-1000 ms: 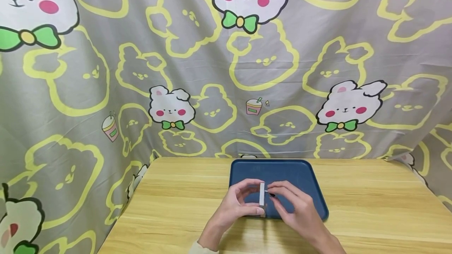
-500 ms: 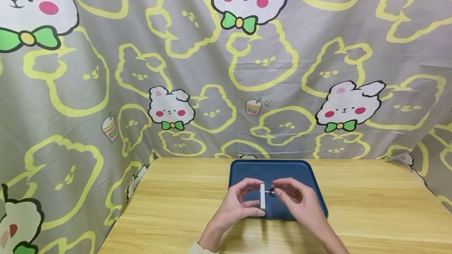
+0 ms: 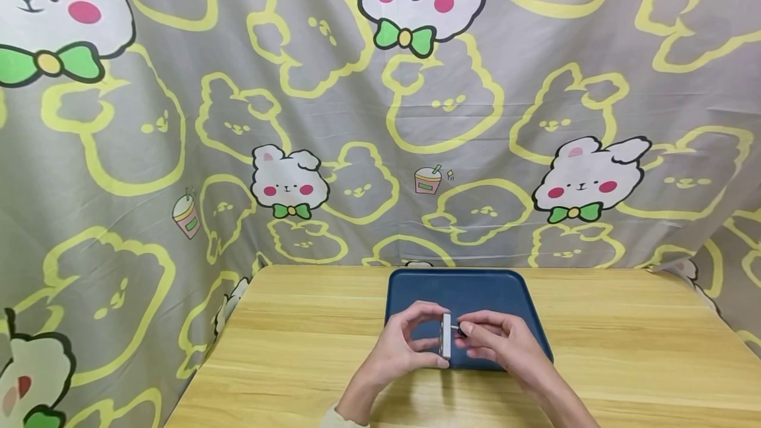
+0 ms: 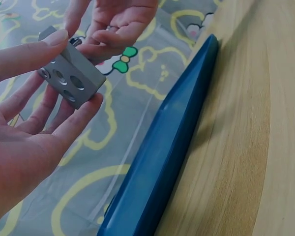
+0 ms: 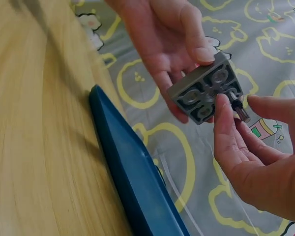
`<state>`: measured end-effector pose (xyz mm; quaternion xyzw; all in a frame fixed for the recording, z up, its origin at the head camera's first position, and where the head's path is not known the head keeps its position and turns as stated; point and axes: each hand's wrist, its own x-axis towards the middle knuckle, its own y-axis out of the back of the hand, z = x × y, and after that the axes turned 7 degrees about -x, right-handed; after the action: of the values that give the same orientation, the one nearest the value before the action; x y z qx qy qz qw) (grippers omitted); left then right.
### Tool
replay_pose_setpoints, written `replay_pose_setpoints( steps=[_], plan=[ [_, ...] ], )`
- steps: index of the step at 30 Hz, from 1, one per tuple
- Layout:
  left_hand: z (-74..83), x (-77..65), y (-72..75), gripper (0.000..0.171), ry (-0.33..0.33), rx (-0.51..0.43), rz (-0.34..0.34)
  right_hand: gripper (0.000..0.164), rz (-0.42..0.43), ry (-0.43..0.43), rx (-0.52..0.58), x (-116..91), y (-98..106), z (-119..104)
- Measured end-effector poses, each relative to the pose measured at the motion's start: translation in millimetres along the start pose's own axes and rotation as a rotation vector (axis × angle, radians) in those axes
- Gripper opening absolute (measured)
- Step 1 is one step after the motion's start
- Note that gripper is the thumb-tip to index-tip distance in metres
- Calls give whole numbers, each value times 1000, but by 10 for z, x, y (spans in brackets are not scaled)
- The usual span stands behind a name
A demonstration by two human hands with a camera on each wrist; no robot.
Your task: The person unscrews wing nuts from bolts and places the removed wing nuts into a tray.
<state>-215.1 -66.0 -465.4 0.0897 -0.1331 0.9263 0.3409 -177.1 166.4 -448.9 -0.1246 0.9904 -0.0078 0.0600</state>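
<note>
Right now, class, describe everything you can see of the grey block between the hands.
The grey block looks metallic and squarish. One broad face has round holes; the opposite has recesses and ringed openings. The left hand grips its edges; the head view shows it upright, the blue tray behind it. A threaded rod with a black piece, pinched by the right hand, meets the recessed face; how deep is unclear.

Off-white sleeve (image 3: pixel 342 419) is showing near six o'clock in head view, ending below left hand (image 3: pixel 404 343). Right forearm (image 3: pixel 561 401) is showing bare between four and five o'clock. Left thumbnail (image 4: pixel 61 36) is looking short, rounded, toward ten o'clock in left wrist view.
</note>
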Motion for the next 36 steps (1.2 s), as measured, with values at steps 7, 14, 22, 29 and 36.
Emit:
replay_pose_setpoints(
  steps=[7,14,22,29,36],
  plan=[
    [-9,4,-10,65,12,13,6,42,-36,9,33,0,28,21],
    [-2,1,-11,64,16,19,16,36,52,89,-127,14,-3,39],
    [-23,-5,13,64,44,-16,37,16,228,392,-431,6,-129,66],
    [-21,-3,23,64,52,-47,42,29,321,757,-693,48,-140,124],
    [-4,-6,14,66,66,-76,37,8,327,1003,-851,80,-106,154]
  ],
)
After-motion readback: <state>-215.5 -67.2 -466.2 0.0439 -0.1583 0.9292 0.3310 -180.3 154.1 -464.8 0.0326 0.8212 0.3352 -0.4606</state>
